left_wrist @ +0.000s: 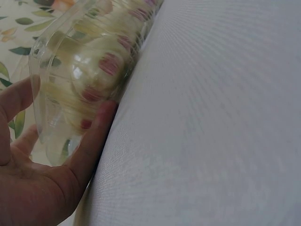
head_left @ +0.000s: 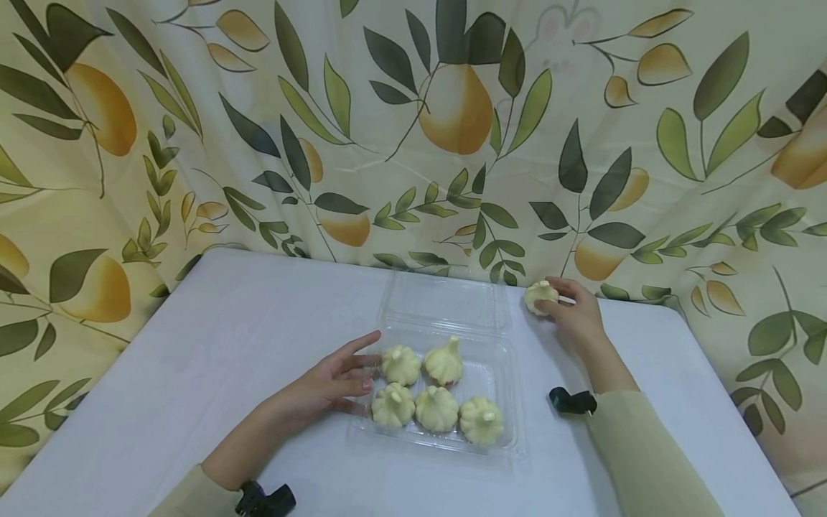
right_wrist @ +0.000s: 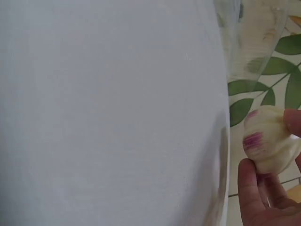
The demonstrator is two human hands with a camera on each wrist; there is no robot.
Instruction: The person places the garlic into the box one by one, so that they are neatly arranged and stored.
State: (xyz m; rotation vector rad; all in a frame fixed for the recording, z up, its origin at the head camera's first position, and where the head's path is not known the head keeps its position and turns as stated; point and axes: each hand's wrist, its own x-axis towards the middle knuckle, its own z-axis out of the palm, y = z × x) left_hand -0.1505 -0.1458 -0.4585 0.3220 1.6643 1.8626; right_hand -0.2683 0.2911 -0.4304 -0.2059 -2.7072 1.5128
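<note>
At the table's back right, my right hand (head_left: 577, 316) pinches a garlic bulb (head_left: 540, 297) between thumb and fingers. In the right wrist view purple patches mark that garlic bulb (right_wrist: 266, 140). A clear plastic clamshell box (head_left: 513, 402) lies with its lid (head_left: 446, 301) folded back. Several pale garlic bulbs (head_left: 436, 408) sit in its base, two behind and the others in front. My left hand (head_left: 336, 380) rests against the box's left side with its fingers spread. Seen from the left wrist, the thumb (left_wrist: 91, 146) lies low along the box wall (left_wrist: 42, 94).
A white cloth (head_left: 258, 323) covers the table. Behind it hangs a curtain (head_left: 400, 194) printed with fruit and leaves. Black wrist cameras sit at the left sleeve (head_left: 194, 495) and the right sleeve (head_left: 646, 452). In the back row, the box's right part holds no bulb.
</note>
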